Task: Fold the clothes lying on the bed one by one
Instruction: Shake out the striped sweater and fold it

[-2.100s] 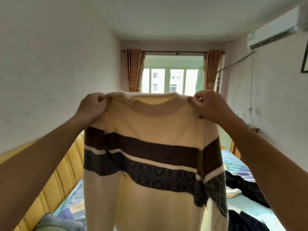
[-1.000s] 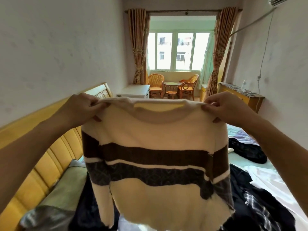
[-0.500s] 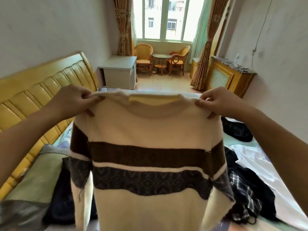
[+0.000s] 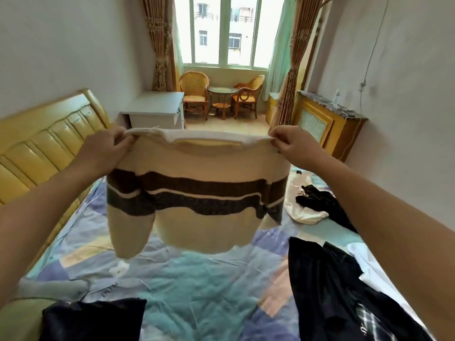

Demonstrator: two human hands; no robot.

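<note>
Lower frame: dark navy garment (image 4: 93,318) bottom left, dark clothes pile (image 4: 344,291) bottom right, bare patchwork blue-green bedsheet (image 4: 197,279) betw. them. Mid-frame, cream knit sweater w/ brown and navy bands (image 4: 197,193) hangs clear above the sheet. Left hand (image 4: 103,150) and right hand (image 4: 295,143) each pinch a shoulder, arms stretched fwd. White garment (image 4: 305,212) centre right; yellow padded headboard (image 4: 44,148) at left edge.

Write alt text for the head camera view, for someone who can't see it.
Two hands, left hand and right hand, hold a cream sweater with dark stripes up by its shoulders above a patchwork bedspread; dark clothes lie to the right.
</note>
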